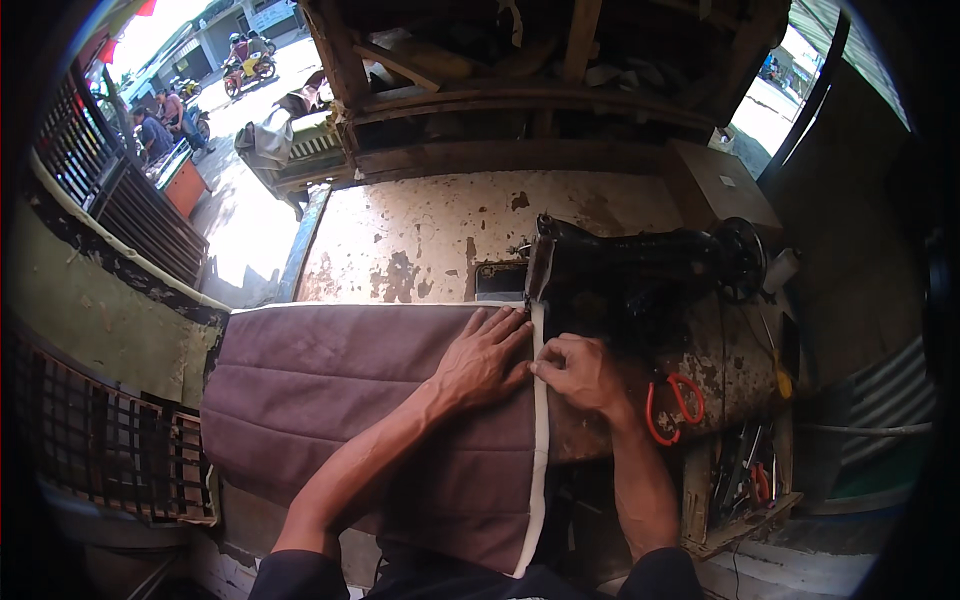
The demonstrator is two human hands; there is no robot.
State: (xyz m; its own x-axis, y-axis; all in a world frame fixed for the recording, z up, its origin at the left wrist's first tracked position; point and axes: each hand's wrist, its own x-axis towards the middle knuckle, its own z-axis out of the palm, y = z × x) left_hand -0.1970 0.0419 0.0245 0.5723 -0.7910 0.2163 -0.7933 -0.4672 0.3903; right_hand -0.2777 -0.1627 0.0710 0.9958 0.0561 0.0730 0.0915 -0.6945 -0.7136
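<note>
Street-side workshop, its worn surface [420,240] peeling: a quilted mauve cover [320,400] lies across it toward a black sewing machine [640,262]. White piping [540,440] lines the cover's right edge, running up to the needle. Left hand [485,360] lies flat, open, on the cover; right hand [580,372] pinches the piping. How much is stitched cannot be told. Red scissors [675,405] lie alongside.

Head camera looks steeply down (fisheye, close) over the sewing table [420,240]
</note>
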